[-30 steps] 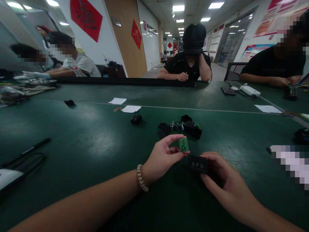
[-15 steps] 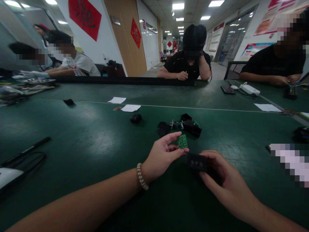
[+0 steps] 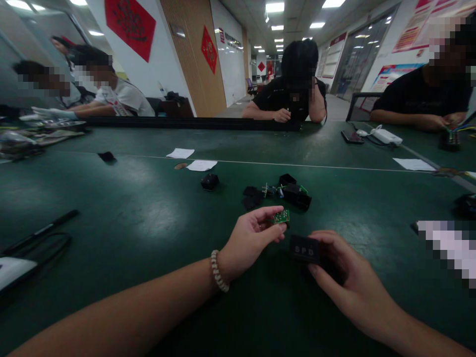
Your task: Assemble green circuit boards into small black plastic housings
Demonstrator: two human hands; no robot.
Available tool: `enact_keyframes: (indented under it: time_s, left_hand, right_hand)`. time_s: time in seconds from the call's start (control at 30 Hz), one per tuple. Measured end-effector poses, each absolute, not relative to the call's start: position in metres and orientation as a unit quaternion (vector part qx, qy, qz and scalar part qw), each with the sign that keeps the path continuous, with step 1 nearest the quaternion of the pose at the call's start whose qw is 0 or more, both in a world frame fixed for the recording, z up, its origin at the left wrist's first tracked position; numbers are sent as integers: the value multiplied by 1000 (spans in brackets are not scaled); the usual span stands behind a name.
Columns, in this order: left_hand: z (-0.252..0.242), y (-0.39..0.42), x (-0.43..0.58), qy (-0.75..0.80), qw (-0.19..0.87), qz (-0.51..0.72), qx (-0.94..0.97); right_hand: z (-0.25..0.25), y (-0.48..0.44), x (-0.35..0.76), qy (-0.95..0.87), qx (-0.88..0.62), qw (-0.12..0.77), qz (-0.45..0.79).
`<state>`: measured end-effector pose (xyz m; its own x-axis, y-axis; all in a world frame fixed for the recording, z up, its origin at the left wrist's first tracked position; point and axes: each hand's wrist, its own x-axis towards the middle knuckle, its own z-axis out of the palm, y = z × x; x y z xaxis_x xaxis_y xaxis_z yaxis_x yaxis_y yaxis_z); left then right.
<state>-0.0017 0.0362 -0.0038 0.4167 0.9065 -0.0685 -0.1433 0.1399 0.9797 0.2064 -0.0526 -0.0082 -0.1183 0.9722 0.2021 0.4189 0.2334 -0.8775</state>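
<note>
Between the thumb and fingers of my left hand (image 3: pixel 255 238) is a small green circuit board (image 3: pixel 281 216), its face dotted with solder points. My right hand (image 3: pixel 344 272) grips a black plastic case (image 3: pixel 304 249) marked "SPD", fingers on its top and thumb underneath. Board and case are apart, with the case lower and to the right. Just beyond my left hand lie several black case parts (image 3: pixel 297 196) and small electronic components (image 3: pixel 267 190). A separate black box (image 3: pixel 209 182) sits farther left on the green table (image 3: pixel 148 208).
Paper slips (image 3: pixel 202 165) lie near the table seam. At left are a black pen-like tool (image 3: pixel 42 230) and a cable. A phone (image 3: pixel 352 137) and white adapter (image 3: pixel 386 135) rest at the far right. People sit across the table, one person (image 3: pixel 293 94) straight ahead.
The circuit board has tilted in my left hand, so its face looks flatter, and the fingers have shifted slightly. My right hand and the case have barely moved.
</note>
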Motion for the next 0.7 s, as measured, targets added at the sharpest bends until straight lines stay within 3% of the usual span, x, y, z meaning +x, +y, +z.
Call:
enact_keyframes:
  time_s: [0.7]
  left_hand:
    - [1,33,-2,332,668,417,520]
  right_hand:
    - [-6,-53,207,-668,-517,415,338]
